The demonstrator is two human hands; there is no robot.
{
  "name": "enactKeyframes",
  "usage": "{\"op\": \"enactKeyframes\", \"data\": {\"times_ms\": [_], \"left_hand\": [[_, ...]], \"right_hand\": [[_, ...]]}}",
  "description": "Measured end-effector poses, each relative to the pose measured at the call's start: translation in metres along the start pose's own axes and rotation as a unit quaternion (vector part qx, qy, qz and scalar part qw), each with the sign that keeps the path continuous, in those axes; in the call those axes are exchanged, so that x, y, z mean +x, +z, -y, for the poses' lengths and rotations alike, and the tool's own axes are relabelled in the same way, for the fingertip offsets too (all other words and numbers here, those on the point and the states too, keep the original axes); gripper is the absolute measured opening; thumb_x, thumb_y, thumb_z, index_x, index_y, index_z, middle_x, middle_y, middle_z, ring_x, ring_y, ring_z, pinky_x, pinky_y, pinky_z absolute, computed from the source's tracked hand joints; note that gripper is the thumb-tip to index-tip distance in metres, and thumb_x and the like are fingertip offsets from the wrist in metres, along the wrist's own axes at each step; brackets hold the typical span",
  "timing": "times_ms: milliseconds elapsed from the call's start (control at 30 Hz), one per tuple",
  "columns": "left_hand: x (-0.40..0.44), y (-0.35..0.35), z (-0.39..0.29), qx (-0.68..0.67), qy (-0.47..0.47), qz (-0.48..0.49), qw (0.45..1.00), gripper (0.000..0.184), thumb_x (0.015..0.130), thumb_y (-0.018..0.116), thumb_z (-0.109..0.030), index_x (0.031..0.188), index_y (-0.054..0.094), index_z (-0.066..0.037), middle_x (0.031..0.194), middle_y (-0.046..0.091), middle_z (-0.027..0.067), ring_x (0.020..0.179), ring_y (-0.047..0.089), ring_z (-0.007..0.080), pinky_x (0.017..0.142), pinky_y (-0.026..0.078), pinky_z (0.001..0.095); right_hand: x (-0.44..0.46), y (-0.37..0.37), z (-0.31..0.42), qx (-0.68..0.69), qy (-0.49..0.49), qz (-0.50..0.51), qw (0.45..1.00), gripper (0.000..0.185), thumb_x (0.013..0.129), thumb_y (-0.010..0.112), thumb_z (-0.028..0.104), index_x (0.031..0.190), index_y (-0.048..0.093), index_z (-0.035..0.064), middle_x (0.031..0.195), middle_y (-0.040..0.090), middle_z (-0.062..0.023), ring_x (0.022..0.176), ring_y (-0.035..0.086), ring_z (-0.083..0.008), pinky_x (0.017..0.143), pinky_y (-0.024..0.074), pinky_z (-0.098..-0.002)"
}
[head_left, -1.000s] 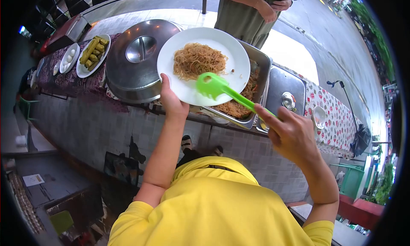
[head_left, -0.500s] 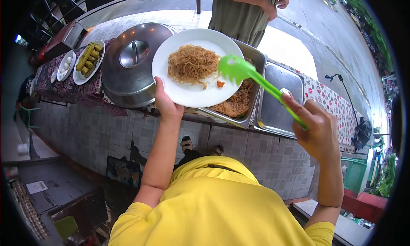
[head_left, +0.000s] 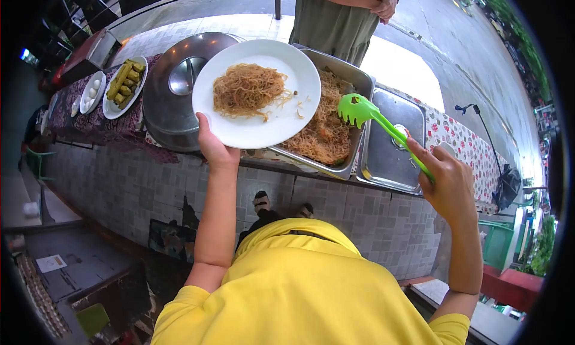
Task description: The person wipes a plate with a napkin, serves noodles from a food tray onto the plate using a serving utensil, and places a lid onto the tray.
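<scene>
My left hand (head_left: 217, 146) grips the lower left edge of a white plate (head_left: 275, 126), thumb on the rim and the other fingers hidden beneath. A mound of brown noodles (head_left: 247, 88) lies on the plate, with a few scraps to its right. My right hand (head_left: 446, 180) is closed round the handle of a green slotted serving spoon (head_left: 357, 110). The spoon's toothed head is over the right side of a deep metal tray (head_left: 342, 172) of noodles (head_left: 328, 135), right of the plate. Whether the head touches the noodles I cannot tell.
Left of the plate stands a round metal lid (head_left: 171, 114). Farther left are an oval plate of green wrapped pieces (head_left: 124, 84) and a bowl of white eggs (head_left: 92, 93). A metal lid with a knob (head_left: 389, 156) lies right of the tray. Across the table stands a person (head_left: 335, 21), hands together.
The plate and my left hand have moved left, uncovering more of the tray. The green spoon has gone from over the plate to over the tray. An orange scrap is gone from the plate.
</scene>
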State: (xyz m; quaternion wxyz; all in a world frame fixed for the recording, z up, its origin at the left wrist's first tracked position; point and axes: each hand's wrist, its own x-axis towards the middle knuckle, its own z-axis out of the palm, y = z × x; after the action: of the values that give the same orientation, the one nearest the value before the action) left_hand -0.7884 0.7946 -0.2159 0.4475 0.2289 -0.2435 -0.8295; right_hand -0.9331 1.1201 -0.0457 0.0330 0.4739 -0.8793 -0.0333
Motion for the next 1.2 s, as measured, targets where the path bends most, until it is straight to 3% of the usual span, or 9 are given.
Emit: {"op": "enactKeyframes", "data": {"times_ms": [300, 500, 567, 633, 800, 967, 1167, 1200], "left_hand": [[-0.005, -0.004, -0.027, 0.023, 0.024, -0.015, 0.999, 0.054, 0.097, 0.032, -0.040, 0.134, 0.035, -0.001, 0.134, 0.043, 0.0137, 0.123, 0.042, 0.0278, 0.102, 0.035, 0.0417], [-0.019, -0.002, -0.045, 0.058, 0.042, -0.060, 0.996, 0.055, 0.097, 0.032, -0.042, 0.134, 0.034, -0.001, 0.134, 0.043, 0.0142, 0.121, 0.043, 0.0290, 0.101, 0.036, 0.0421], [-0.019, -0.018, -0.065, 0.040, 0.047, -0.050, 0.997, 0.054, 0.097, 0.033, -0.041, 0.134, 0.035, -0.002, 0.133, 0.044, 0.0138, 0.121, 0.044, 0.0294, 0.102, 0.035, 0.0432], [-0.021, -0.024, -0.074, 0.044, 0.058, -0.063, 0.995, 0.054, 0.097, 0.032, -0.041, 0.134, 0.035, -0.002, 0.133, 0.044, 0.0136, 0.121, 0.044, 0.0296, 0.102, 0.035, 0.0433], [-0.036, 0.004, -0.051, 0.047, 0.064, -0.081, 0.994, 0.054, 0.097, 0.033, -0.041, 0.134, 0.035, -0.002, 0.134, 0.043, 0.0138, 0.121, 0.044, 0.0293, 0.101, 0.036, 0.0435], [-0.039, 0.006, -0.049, 0.068, 0.065, -0.104, 0.990, 0.054, 0.097, 0.033, -0.041, 0.134, 0.034, -0.002, 0.134, 0.043, 0.0141, 0.121, 0.044, 0.0295, 0.101, 0.037, 0.0428], [-0.044, 0.010, -0.058, 0.072, 0.053, -0.108, 0.990, 0.056, 0.096, 0.034, -0.042, 0.135, 0.033, -0.001, 0.134, 0.043, 0.0144, 0.121, 0.044, 0.0291, 0.101, 0.037, 0.0423], [-0.044, 0.008, -0.059, 0.070, 0.047, -0.102, 0.991, 0.056, 0.096, 0.034, -0.042, 0.135, 0.033, -0.001, 0.134, 0.043, 0.0144, 0.121, 0.044, 0.0291, 0.101, 0.036, 0.0423]], "right_hand": [[0.011, 0.019, -0.015, 0.058, 0.071, 0.002, 0.996, 0.056, 0.069, 0.062, 0.003, 0.122, 0.057, 0.0194, 0.068, 0.052, -0.0081, 0.062, 0.054, -0.0232, 0.059, 0.0439, -0.0378], [0.033, 0.047, -0.014, 0.184, 0.024, 0.023, 0.982, 0.051, 0.071, 0.060, 0.005, 0.120, 0.058, 0.0178, 0.082, 0.063, -0.0134, 0.071, 0.061, -0.0300, 0.066, 0.0468, -0.0404], [0.054, 0.058, 0.020, 0.201, 0.023, 0.061, 0.977, 0.047, 0.074, 0.061, 0.011, 0.120, 0.057, 0.0182, 0.086, 0.063, -0.0128, 0.077, 0.062, -0.0294, 0.066, 0.0494, -0.0392], [0.069, 0.071, 0.042, 0.205, -0.005, 0.062, 0.977, 0.046, 0.076, 0.060, 0.013, 0.121, 0.056, 0.0195, 0.085, 0.063, -0.0120, 0.075, 0.062, -0.0287, 0.064, 0.0496, -0.0393], [0.068, 0.091, 0.006, 0.174, -0.070, 0.111, 0.976, 0.047, 0.077, 0.060, 0.015, 0.124, 0.053, 0.0217, 0.081, 0.059, -0.0095, 0.068, 0.062, -0.0268, 0.059, 0.0496, -0.0384], [0.062, 0.102, -0.035, 0.114, -0.034, 0.150, 0.982, 0.049, 0.077, 0.059, 0.016, 0.125, 0.053, 0.0244, 0.081, 0.059, -0.0088, 0.068, 0.062, -0.0269, 0.058, 0.0487, -0.0386], [0.071, 0.089, -0.035, 0.103, 0.004, 0.047, 0.994, 0.050, 0.075, 0.061, 0.017, 0.125, 0.053, 0.0238, 0.077, 0.057, -0.0099, 0.068, 0.062, -0.0274, 0.059, 0.0477, -0.0389], [0.076, 0.088, -0.024, 0.100, 0.043, 0.087, 0.990, 0.049, 0.076, 0.060, 0.018, 0.125, 0.053, 0.0216, 0.081, 0.061, -0.0128, 0.074, 0.062, -0.0301, 0.063, 0.0486, -0.0402]]}}
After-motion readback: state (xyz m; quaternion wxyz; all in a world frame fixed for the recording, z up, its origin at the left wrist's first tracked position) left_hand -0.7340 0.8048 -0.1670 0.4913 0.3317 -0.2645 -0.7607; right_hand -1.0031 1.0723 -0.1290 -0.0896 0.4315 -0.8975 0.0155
